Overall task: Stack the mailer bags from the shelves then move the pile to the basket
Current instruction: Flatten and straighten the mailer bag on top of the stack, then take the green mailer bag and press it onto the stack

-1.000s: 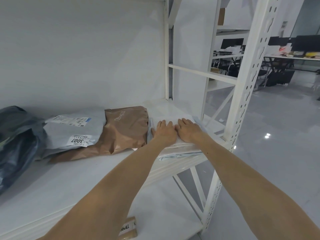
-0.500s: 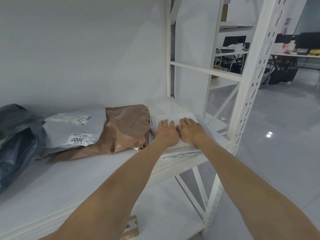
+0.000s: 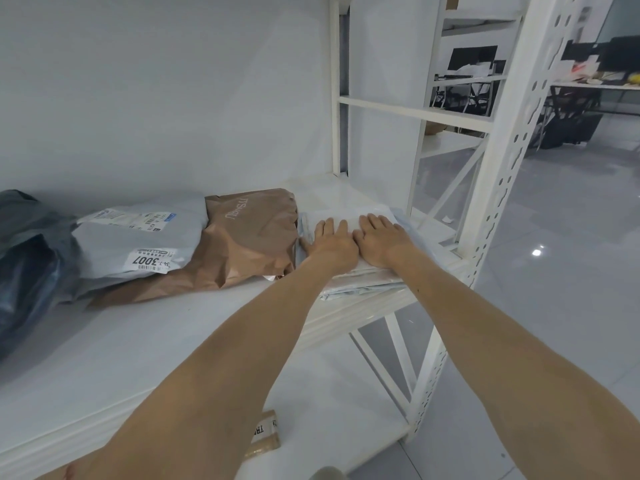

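2 flat hands, left (image 3: 333, 247) and right (image 3: 380, 244), are pressed on the centre pile (image 3: 362, 287); the brown bag (image 3: 249, 244) is likely to be stacked next.

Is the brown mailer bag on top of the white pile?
No, the brown mailer bag lies on the shelf left of the white pile.

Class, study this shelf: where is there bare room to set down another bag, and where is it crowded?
Free: the front of the shelf, between the brown mailer and the front edge, left of the pile. Crowded: dark bag, grey mailer and brown mailer lie packed along the back; left hand and right hand press the pile.
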